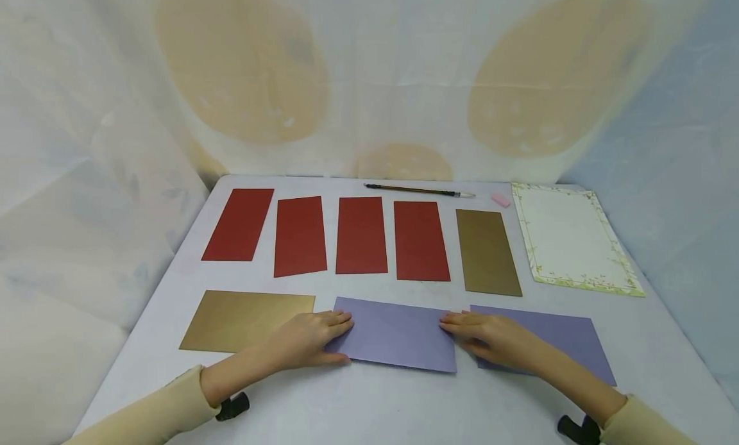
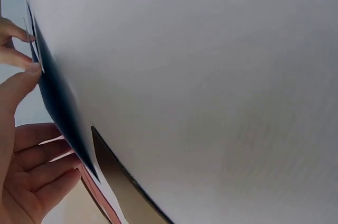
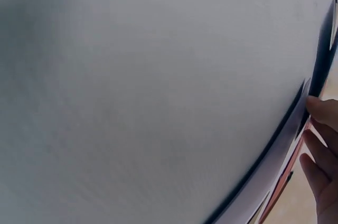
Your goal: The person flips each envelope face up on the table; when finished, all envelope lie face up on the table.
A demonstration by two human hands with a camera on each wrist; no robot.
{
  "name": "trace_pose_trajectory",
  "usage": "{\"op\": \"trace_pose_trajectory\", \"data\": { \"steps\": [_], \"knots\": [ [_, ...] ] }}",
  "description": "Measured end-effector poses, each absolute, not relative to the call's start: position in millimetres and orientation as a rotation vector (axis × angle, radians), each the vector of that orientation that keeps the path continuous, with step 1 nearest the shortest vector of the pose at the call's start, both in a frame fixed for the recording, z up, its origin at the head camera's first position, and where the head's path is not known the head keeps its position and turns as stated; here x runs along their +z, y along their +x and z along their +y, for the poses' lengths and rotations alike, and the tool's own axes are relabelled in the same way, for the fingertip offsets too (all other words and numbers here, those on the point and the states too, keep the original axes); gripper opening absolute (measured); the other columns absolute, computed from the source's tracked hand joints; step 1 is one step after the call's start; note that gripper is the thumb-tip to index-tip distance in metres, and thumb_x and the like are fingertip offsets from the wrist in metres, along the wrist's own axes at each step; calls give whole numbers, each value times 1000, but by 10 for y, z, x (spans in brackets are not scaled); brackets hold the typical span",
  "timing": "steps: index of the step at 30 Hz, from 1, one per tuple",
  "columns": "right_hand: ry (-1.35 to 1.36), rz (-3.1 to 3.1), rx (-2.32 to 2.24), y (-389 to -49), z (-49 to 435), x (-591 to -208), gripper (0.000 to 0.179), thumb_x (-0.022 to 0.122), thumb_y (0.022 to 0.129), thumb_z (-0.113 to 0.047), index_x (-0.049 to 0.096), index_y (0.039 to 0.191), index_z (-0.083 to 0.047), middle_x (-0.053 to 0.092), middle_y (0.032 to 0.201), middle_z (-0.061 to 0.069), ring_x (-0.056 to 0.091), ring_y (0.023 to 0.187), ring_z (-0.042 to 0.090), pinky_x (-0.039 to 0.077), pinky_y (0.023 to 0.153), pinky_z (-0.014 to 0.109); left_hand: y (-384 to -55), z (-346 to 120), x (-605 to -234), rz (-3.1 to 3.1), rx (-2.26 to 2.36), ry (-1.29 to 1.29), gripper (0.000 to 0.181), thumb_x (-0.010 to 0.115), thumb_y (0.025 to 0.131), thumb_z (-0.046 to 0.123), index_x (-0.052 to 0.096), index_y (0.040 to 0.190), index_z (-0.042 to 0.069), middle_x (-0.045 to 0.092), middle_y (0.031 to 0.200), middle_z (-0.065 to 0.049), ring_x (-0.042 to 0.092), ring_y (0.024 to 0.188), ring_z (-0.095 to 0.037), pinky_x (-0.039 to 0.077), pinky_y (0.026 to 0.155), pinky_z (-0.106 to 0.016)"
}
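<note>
A purple rectangular paper [image 1: 398, 335] lies between my hands, its near edge slightly raised with a shadow below. My left hand [image 1: 314, 338] holds its left end, the fingers over the far side and the thumb at the near edge. In the left wrist view, that thumb [image 2: 29, 78] touches the dark underside of the paper [image 2: 60, 110]. The right end is held by my right hand [image 1: 491, 336], whose thumb [image 3: 317, 106] presses against the paper in the right wrist view. Under my right hand lies a second purple paper [image 1: 560, 339].
A gold card [image 1: 242, 317] lies beside my left hand. Farther back are several red cards [image 1: 360, 236] in a row, then an upright gold card [image 1: 489, 252]. Behind them rest a brush [image 1: 410, 189], a pink eraser [image 1: 500, 200] and a floral-bordered sheet [image 1: 571, 236]. Curtains enclose the white table [image 1: 369, 410].
</note>
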State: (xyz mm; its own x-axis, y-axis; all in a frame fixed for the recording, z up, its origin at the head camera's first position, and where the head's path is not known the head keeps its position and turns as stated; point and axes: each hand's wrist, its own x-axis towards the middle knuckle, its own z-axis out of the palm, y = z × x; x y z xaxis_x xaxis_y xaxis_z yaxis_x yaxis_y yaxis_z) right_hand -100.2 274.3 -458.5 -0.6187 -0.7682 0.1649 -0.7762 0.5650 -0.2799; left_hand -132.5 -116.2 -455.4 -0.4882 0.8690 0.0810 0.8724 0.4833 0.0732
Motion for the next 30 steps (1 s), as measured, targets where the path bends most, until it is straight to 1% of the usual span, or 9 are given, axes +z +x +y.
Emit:
{"op": "trace_pose_trajectory", "data": {
  "steps": [4, 11, 15, 18, 21, 23, 26, 28, 30],
  "knots": [
    [1369, -2686, 531, -993, 2724, -4588, 46, 78, 79, -7, 67, 124, -6, 66, 122, 6, 64, 110, 22, 53, 84, 40, -1318, -1167, -4497, -2693, -199, -1565, 60, 61, 90, 52, 65, 126, 4, 62, 127, -9, 59, 117, -22, 52, 89, -34],
    [1314, -2560, 558, -993, 2708, -4555, 47, 79, 72, 1, 70, 118, -8, 70, 113, 4, 68, 100, 20, 54, 80, 34, -1335, -1229, -4420, -2639, -318, -1576, 52, 60, 93, 46, 67, 123, 5, 66, 122, -7, 63, 110, -18, 54, 84, -30],
    [1282, -2506, 578, -1011, 2710, -4574, 47, 77, 73, 2, 71, 118, -10, 71, 111, 0, 68, 98, 18, 54, 79, 28, -1362, -1295, -4410, -2426, -409, -1613, 42, 74, 86, 32, 70, 116, 3, 70, 112, -6, 67, 101, -15, 55, 78, -27],
    [1251, -2483, 625, -1021, 2715, -4573, 46, 75, 73, 4, 71, 117, -11, 72, 107, -2, 69, 93, 13, 53, 76, 20, -1393, -1336, -4402, -2228, -435, -1607, 39, 84, 74, 15, 72, 109, 2, 73, 102, -6, 70, 90, -13, 55, 72, -23],
    [1226, -2485, 708, -1036, 2714, -4545, 47, 74, 72, 6, 72, 116, -11, 72, 103, -1, 68, 84, 7, 50, 67, 13, -1417, -1356, -4368, -2119, -440, -1539, 40, 86, 65, 6, 74, 103, 6, 74, 88, -2, 70, 74, -8, 53, 63, -18],
    [1206, -2503, 768, -1049, 2708, -4513, 47, 74, 71, 8, 72, 114, -10, 73, 101, 0, 67, 80, 5, 50, 63, 13, -1427, -1359, -4330, -2102, -478, -1500, 39, 86, 65, 5, 74, 102, 7, 73, 83, 1, 67, 68, -6, 51, 60, -14],
    [1161, -2531, 829, -1065, 2702, -4447, 41, 76, 71, 10, 74, 108, -8, 74, 98, 1, 69, 79, 7, 52, 65, 15, -1439, -1357, -4273, -2109, -599, -1461, 36, 85, 66, 3, 75, 101, 8, 72, 80, 2, 65, 64, -4, 50, 58, -12],
    [1131, -2552, 875, -1070, 2704, -4397, 34, 76, 71, 11, 75, 100, -6, 74, 92, 1, 69, 79, 8, 53, 67, 16, -1445, -1351, -4234, -2138, -713, -1456, 34, 83, 68, 1, 75, 101, 6, 74, 86, 0, 69, 72, -6, 52, 64, -14],
    [1124, -2568, 925, -1072, 2709, -4349, 27, 76, 71, 11, 74, 92, -5, 73, 85, 1, 67, 72, 5, 51, 64, 14, -1454, -1346, -4199, -2187, -805, -1441, 32, 83, 69, 0, 76, 101, 6, 74, 88, 0, 70, 76, -7, 53, 67, -15]
  ]
}}
